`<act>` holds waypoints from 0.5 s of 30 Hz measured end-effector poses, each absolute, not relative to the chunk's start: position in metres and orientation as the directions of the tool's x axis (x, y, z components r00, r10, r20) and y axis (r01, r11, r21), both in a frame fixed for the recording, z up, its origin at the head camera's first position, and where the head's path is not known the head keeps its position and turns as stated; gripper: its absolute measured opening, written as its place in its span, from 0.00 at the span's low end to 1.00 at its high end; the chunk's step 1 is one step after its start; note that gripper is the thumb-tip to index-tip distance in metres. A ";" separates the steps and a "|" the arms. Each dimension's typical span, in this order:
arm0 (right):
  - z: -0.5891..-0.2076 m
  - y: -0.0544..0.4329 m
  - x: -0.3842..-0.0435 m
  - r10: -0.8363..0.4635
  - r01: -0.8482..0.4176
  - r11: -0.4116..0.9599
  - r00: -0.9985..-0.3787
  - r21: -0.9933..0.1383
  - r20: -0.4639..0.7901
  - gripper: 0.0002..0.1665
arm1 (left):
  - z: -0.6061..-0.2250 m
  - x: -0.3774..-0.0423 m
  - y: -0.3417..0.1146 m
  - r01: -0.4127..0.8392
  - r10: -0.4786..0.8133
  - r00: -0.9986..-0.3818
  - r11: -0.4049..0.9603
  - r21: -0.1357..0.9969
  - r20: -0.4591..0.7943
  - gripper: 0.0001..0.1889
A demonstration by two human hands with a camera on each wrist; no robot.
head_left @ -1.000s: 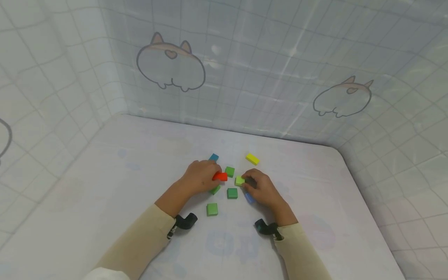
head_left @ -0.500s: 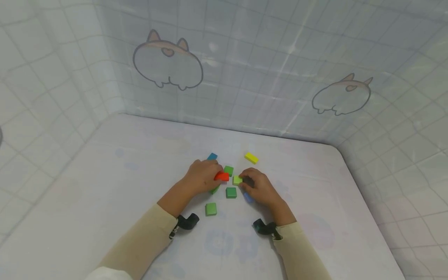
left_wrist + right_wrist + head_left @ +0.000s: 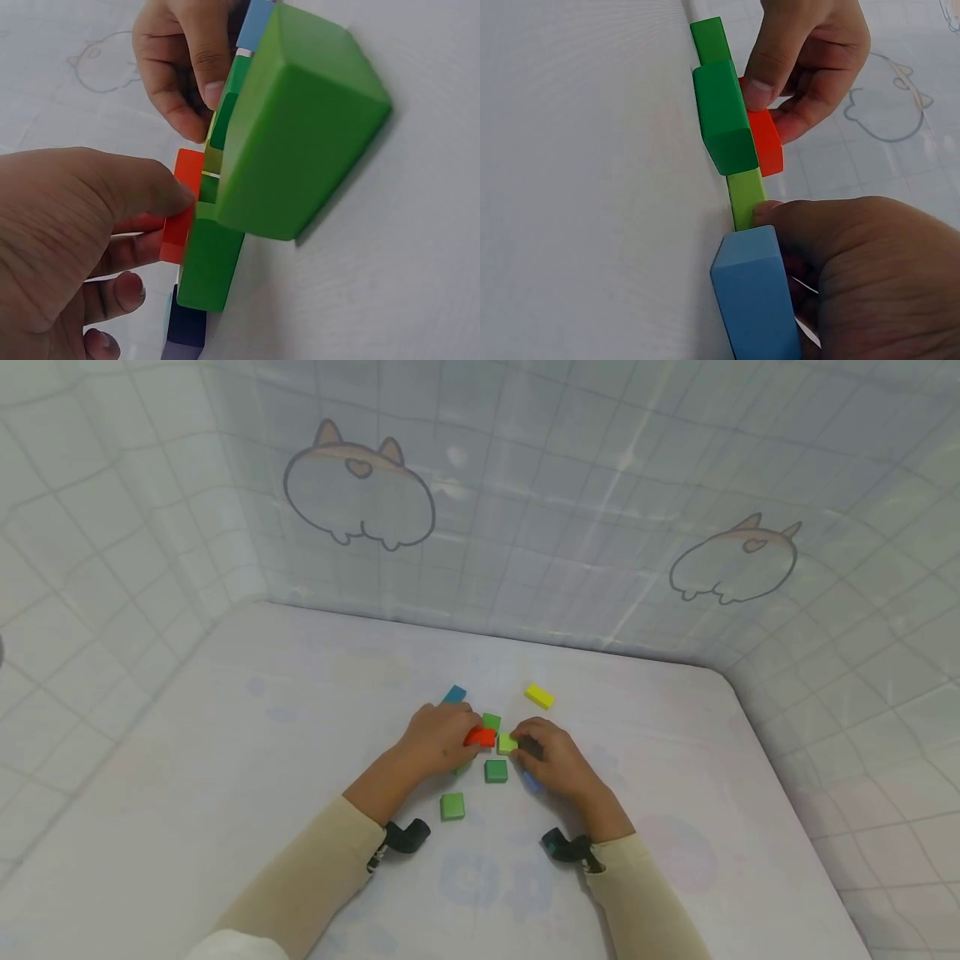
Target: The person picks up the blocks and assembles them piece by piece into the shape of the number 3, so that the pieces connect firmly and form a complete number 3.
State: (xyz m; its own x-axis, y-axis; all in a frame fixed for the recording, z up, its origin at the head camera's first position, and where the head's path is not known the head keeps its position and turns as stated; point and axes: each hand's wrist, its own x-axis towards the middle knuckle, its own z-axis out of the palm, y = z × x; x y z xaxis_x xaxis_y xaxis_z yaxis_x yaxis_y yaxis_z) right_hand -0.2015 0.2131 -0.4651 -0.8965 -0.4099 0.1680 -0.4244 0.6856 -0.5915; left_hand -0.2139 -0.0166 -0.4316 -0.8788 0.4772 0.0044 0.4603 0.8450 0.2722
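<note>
My left hand (image 3: 438, 741) pinches a red block (image 3: 482, 737) between thumb and fingers; in the left wrist view the red block (image 3: 181, 214) is held on edge, beside a green block (image 3: 210, 259). Facing it, my right hand (image 3: 557, 762) pinches a light green block (image 3: 507, 743) that sits on the table. A small gap separates the red and light green blocks in the head view. Close behind them lies a green block (image 3: 491, 722), and a darker green block (image 3: 496, 771) is just in front. A light blue block (image 3: 756, 300) lies by my right hand, partly hidden in the head view.
Beyond the left hand is a blue block (image 3: 454, 694), partly covered by it. A yellow block (image 3: 539, 696) lies farther back. Nearer me sits another green block (image 3: 452, 807). Tiled-pattern walls (image 3: 525, 510) enclose the white table (image 3: 300, 693) at the back and sides.
My left hand has shifted slightly right with the red block, narrowing the gap to the light green block. The right hand keeps its pinch and has moved a little left.
</note>
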 end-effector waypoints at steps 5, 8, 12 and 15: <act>-0.464 0.212 -0.201 -0.403 -0.408 0.692 -0.903 -0.595 0.151 0.14 | -0.432 -0.213 -0.016 0.448 0.463 -0.886 0.852 0.270 0.010 0.16; -0.463 0.210 -0.200 -0.399 -0.396 0.697 -0.907 -0.598 0.135 0.14 | -0.432 -0.213 -0.016 0.446 0.461 -0.888 0.854 0.267 0.009 0.16; -0.463 0.209 -0.200 -0.398 -0.393 0.698 -0.908 -0.598 0.131 0.14 | -0.431 -0.213 -0.017 0.441 0.461 -0.888 0.853 0.279 -0.005 0.16; -0.463 0.208 -0.200 -0.396 -0.392 0.702 -0.909 -0.595 0.132 0.14 | -0.429 -0.213 -0.017 0.439 0.463 -0.886 0.852 0.285 -0.019 0.15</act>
